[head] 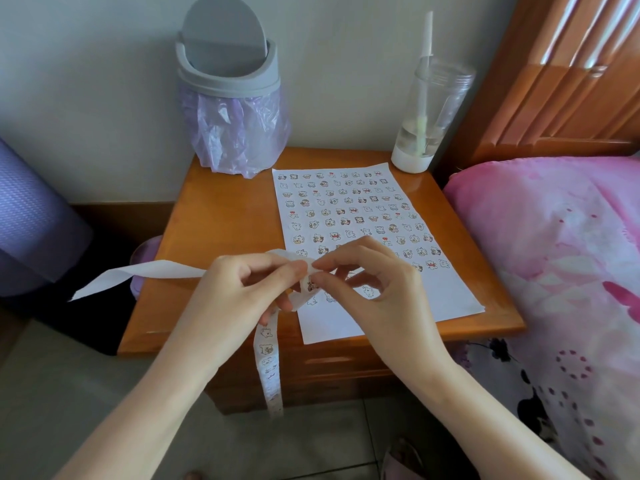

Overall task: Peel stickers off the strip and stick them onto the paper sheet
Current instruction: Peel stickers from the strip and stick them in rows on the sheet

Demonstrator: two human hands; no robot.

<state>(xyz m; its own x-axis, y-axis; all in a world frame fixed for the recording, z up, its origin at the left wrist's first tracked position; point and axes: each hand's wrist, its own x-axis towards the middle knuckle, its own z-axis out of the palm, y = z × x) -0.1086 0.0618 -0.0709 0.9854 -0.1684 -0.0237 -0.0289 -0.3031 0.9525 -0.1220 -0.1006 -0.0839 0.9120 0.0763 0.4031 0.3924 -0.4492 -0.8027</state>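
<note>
Two bare hands, meeting fingertip to fingertip. Left hand (239, 282) curled round one strip (266, 355), pinching it between thumb and fingers. Right hand (374, 282) pinching the same strip at its bend, thumb and forefinger closed just above one sticker (312, 285). Left of the left hand, a blank, peeled tail of the strip trailing off in the air; below that hand, the printed length hanging down past the counter (221, 216) edge – at least four little animal stickers on it.

Under and beyond the right hand, one paper sheet (346, 327) lying flat, covered in rows of small cartoon stickers (353, 211) – too many and too small to count surely, prints unreadable.

Far beyond the left hand, one grey swing-lid bin (232, 88) with a lilac bag. Far beyond the right hand, one clear bottle (429, 109) with a straw. To the right, pink bedding (554, 254).
</note>
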